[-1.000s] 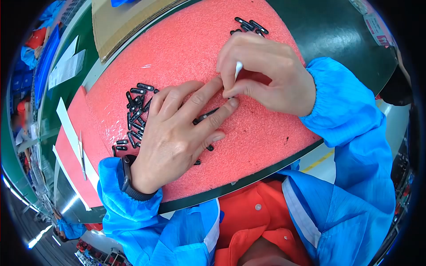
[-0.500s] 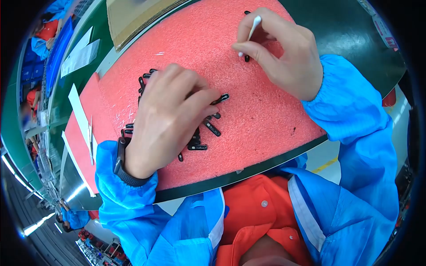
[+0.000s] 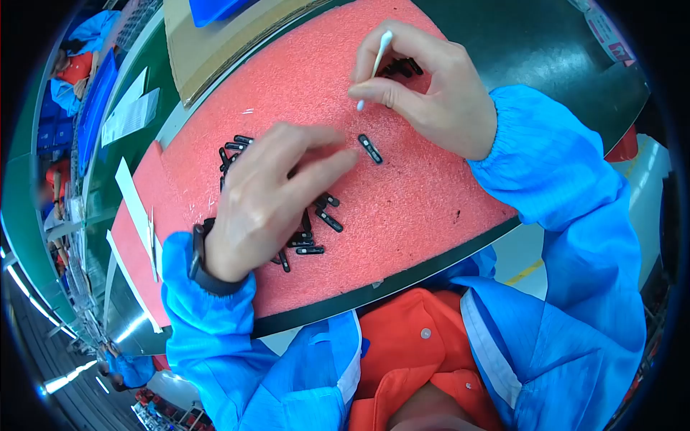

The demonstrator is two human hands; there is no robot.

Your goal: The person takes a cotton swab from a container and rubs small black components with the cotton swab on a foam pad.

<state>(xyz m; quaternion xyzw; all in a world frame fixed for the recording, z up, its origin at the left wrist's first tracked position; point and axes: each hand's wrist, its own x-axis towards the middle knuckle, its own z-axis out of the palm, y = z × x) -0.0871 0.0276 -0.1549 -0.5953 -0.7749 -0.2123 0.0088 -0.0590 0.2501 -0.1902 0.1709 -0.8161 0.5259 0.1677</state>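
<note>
My right hand [image 3: 443,98] pinches a cotton swab [image 3: 382,52] between thumb and fingers, its white tips showing above and below the grip. My left hand [image 3: 269,188], slightly blurred, hovers over the pink foam mat [image 3: 410,205] with thumb and forefinger apart and nothing between them. Just beyond its fingertips lies a small black oblong part [image 3: 370,149] with a shiny face. Several similar black parts [image 3: 328,220] lie scattered under and around my left hand, which hides some of them. A further cluster of dark parts [image 3: 402,67] is partly covered by my right hand.
Tweezers [image 3: 152,244] and white strips [image 3: 131,195] lie at the mat's left side. A cardboard sheet [image 3: 215,54] with a blue tray [image 3: 214,8] borders the far edge. Papers [image 3: 131,115] rest on the green surface at left. Other people are in the background at left.
My left hand has let go of a black part, which now lies on the mat beyond its fingertips. My right hand, still with the cotton swab, appears further left, and the view has shifted slightly.
</note>
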